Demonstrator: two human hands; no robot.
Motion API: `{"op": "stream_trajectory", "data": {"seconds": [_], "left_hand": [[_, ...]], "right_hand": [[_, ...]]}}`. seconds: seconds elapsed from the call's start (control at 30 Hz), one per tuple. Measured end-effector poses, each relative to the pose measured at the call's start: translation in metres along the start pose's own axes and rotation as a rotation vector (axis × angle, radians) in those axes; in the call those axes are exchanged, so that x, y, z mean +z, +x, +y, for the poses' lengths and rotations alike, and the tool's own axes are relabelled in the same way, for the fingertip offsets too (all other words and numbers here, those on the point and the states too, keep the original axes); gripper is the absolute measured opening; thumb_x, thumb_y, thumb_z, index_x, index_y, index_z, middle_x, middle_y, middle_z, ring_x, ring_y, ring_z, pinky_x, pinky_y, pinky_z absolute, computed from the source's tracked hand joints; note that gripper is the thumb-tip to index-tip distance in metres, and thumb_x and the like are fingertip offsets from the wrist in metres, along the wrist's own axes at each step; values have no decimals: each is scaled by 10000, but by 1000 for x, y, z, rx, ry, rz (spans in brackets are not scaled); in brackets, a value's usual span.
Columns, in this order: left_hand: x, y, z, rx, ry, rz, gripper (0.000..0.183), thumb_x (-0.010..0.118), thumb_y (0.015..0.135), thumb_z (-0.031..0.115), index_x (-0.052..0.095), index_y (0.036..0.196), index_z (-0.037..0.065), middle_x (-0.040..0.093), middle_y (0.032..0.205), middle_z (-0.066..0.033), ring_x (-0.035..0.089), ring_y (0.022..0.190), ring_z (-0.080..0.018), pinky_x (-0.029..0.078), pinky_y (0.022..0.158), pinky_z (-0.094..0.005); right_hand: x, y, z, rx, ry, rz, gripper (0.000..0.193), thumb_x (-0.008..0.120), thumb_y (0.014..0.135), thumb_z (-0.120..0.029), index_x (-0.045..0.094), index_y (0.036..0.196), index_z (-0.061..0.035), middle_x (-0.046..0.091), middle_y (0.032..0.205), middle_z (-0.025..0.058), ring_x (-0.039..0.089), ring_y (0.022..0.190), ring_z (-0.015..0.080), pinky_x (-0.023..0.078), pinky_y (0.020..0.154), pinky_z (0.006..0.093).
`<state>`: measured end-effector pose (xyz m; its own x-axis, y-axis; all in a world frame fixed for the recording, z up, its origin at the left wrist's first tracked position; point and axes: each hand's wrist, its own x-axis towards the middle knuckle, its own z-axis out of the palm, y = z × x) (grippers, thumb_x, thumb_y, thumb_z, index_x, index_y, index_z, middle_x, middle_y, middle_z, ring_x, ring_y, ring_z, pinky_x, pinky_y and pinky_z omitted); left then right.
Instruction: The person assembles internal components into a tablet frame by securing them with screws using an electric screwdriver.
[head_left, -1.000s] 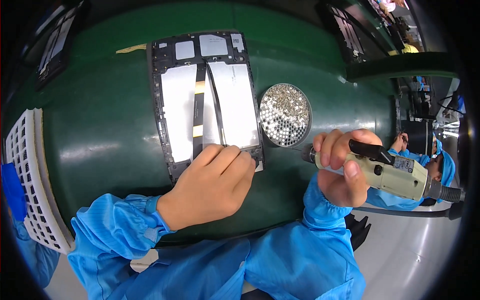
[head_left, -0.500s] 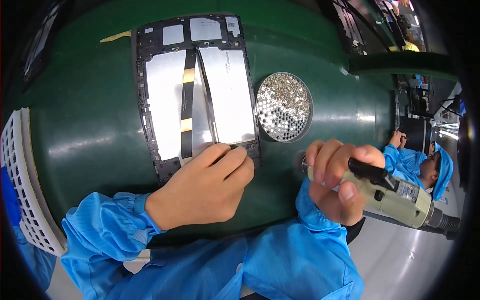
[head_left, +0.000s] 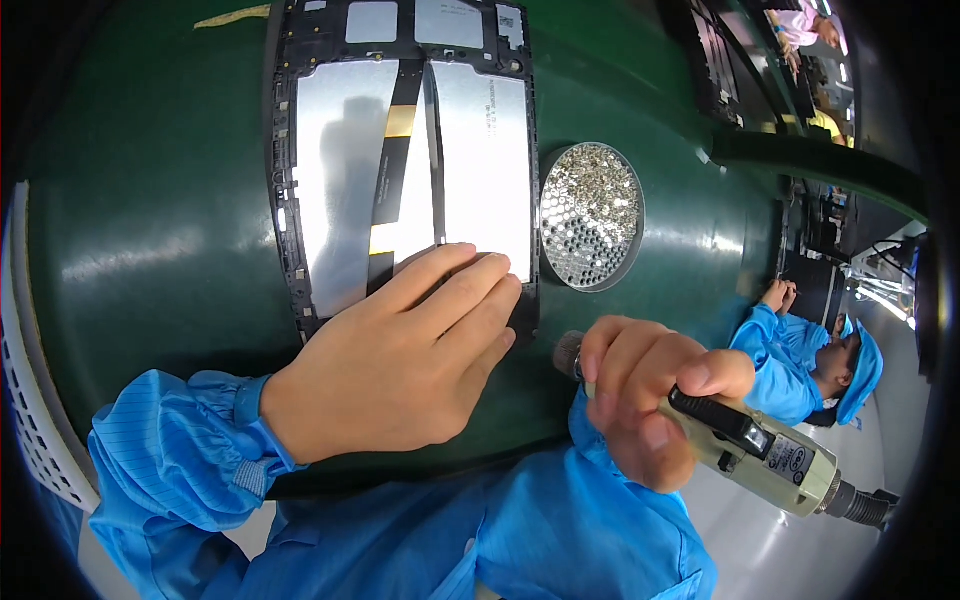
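Observation:
A tablet-like device with its back off [head_left: 330,190] lies on the table, showing silver battery panels in a black frame. Down its middle runs a wide black ribbon cable [head_left: 390,180] with gold patches. Beside that is a thin black strip [head_left: 436,150]. My left hand [head_left: 390,365] rests flat over the lower part of the device, fingers stretched out and covering the cable's lower end. To the right, my right hand [head_left: 645,400] is wrapped round a beige electric screwdriver [head_left: 785,465], its knurled nose pointing left toward the device's lower corner.
A round dish [head_left: 638,243] of small metal screws sits close to the device's right side. A white perforated tray [head_left: 40,420] stands at the left edge. A yellow strip [head_left: 232,17] lies at the upper left. A co-worker in blue [head_left: 800,350] sits at the right.
My left fingers have gone from bent at the device's lower edge to stretched flat on it. The screwdriver has come slightly left and nearer me. The device sits higher in view.

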<state>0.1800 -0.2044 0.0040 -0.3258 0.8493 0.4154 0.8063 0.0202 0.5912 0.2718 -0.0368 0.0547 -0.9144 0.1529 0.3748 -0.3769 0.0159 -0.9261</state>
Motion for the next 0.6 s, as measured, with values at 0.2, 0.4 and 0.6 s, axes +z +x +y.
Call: {"op": "stream_trajectory", "data": {"seconds": [0.2, 0.4, 0.6], "left_hand": [[2, 0, -1, -5, -16, 4, 242, 670, 787, 81, 634, 939, -104, 600, 1074, -214, 554, 1069, -349, 420, 966, -459], [1, 1, 0, -14, -9, -9, 234, 671, 785, 74, 638, 935, -102, 601, 1082, -213, 556, 1072, -348, 418, 968, -462], [3, 2, -2, 2, 18, 3, 215, 662, 780, 102, 651, 882, -87, 616, 1048, -187, 560, 1045, -318, 422, 959, -434]], "right_hand": [[-6, 0, 3, -32, 63, -21, 378, 606, 764, -2, 449, 1108, -23, 521, 637, 85, 516, 529, 195, 454, 551, 392], [-3, 2, 6, -29, 77, 1, 335, 628, 744, -5, 477, 1043, -7, 524, 622, 87, 515, 514, 198, 456, 536, 389], [-3, 4, 9, -43, 48, -27, 337, 642, 718, 6, 483, 1015, -2, 524, 601, 80, 514, 497, 201, 462, 519, 381]]}}
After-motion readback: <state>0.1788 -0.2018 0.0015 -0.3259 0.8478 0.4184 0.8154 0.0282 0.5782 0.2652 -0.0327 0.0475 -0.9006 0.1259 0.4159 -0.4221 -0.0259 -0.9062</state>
